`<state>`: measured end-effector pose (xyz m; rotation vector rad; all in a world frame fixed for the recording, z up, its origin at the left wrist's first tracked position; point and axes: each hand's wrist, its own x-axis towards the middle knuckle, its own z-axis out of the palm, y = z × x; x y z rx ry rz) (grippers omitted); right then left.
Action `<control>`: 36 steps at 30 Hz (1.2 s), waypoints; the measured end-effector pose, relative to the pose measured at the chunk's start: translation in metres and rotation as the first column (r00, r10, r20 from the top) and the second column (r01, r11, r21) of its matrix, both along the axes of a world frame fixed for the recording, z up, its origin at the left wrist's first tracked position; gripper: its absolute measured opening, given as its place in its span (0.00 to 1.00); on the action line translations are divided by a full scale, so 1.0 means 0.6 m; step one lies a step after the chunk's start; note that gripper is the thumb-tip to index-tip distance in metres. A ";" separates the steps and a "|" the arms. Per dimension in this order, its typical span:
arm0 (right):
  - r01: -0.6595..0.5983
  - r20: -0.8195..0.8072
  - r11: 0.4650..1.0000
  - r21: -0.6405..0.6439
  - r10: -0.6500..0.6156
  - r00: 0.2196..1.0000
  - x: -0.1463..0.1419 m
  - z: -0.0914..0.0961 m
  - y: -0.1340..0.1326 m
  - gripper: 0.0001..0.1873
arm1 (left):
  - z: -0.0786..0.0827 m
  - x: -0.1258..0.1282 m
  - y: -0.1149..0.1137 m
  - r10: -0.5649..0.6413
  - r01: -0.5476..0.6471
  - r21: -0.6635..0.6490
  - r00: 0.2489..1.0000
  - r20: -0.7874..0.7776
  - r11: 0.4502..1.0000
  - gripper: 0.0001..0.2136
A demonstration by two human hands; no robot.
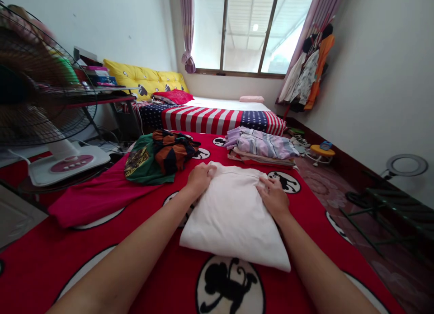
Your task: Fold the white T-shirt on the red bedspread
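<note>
A folded white shirt [233, 214] lies in front of me on a red cover [135, 246] printed with black monkeys in white circles. My left hand [200, 178] grips its far left corner with curled fingers. At the far right corner, the fingers of my right hand [274, 196] close on the fabric's edge. Just beyond the right hand sits a stack of folded clothes [259, 144], with a lilac striped piece on top. Left of the shirt are a crumpled green garment [145, 162], an orange and navy one [174, 151], and a bright pink cloth [101, 194].
A standing fan [68, 162] occupies the left side beside a cluttered desk [98, 95]. Behind the red surface is a bed with a striped, starred cover [210, 119]. On the right are a yellow stool [322, 150], a ring light [407, 165] and a dark green rack [393, 205].
</note>
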<state>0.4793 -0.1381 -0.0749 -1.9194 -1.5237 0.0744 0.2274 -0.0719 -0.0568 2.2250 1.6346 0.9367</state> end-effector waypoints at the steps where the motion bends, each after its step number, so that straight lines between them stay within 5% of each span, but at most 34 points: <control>1: 0.035 0.069 0.998 -0.060 -0.030 0.997 0.000 -0.011 0.003 0.22 | -0.012 0.000 0.004 0.011 -0.014 -0.049 0.998 -0.058 0.999 0.14; 4: 0.050 0.171 0.993 -0.106 -0.031 0.985 -0.001 -0.022 -0.001 0.22 | -0.023 -0.005 0.004 0.027 -0.037 -0.058 0.984 -0.175 0.998 0.14; 9: 0.107 0.324 0.994 0.017 -0.107 0.940 -0.022 0.033 -0.006 0.23 | 0.033 0.023 -0.019 -0.055 0.059 0.010 0.971 -0.232 0.998 0.16; 12: -0.063 0.384 0.987 0.147 0.002 0.923 -0.051 0.055 0.003 0.26 | 0.042 0.063 -0.037 -0.280 0.284 0.000 0.946 -0.161 0.959 0.18; 14: -0.212 0.401 0.974 0.075 0.165 0.901 -0.062 0.044 0.012 0.28 | 0.023 0.082 -0.043 -0.350 0.349 -0.043 0.918 -0.185 0.936 0.23; 19: -0.095 0.333 0.939 -0.329 0.210 0.919 -0.035 -0.020 0.026 0.37 | -0.041 0.076 -0.027 -0.228 0.183 -0.174 0.931 -0.285 0.968 0.37; 25: 0.016 0.355 0.920 -0.392 0.135 0.925 0.022 -0.031 0.003 0.37 | -0.050 0.006 -0.011 -0.025 -0.043 -0.211 0.949 -0.314 0.977 0.35; 29: 0.091 0.407 0.886 -0.454 0.115 0.906 0.039 -0.009 -0.033 0.33 | -0.062 -0.049 -0.028 0.052 -0.103 -0.148 0.947 -0.316 0.984 0.28; 31: 0.101 0.437 0.925 -0.366 0.075 0.897 0.026 0.012 -0.063 0.28 | -0.070 -0.065 -0.034 0.091 -0.112 -0.076 0.966 -0.241 0.991 0.24; 34: -0.164 0.418 0.983 -0.084 0.185 0.889 -0.030 0.039 -0.126 0.22 | -0.076 -0.076 -0.035 0.130 -0.131 -0.010 0.988 -0.086 0.991 0.21; 36: -0.471 0.385 0.879 -0.079 0.462 0.799 -0.079 0.042 -0.168 0.22 | -0.075 -0.079 -0.033 0.136 -0.136 0.000 0.990 -0.027 0.991 0.20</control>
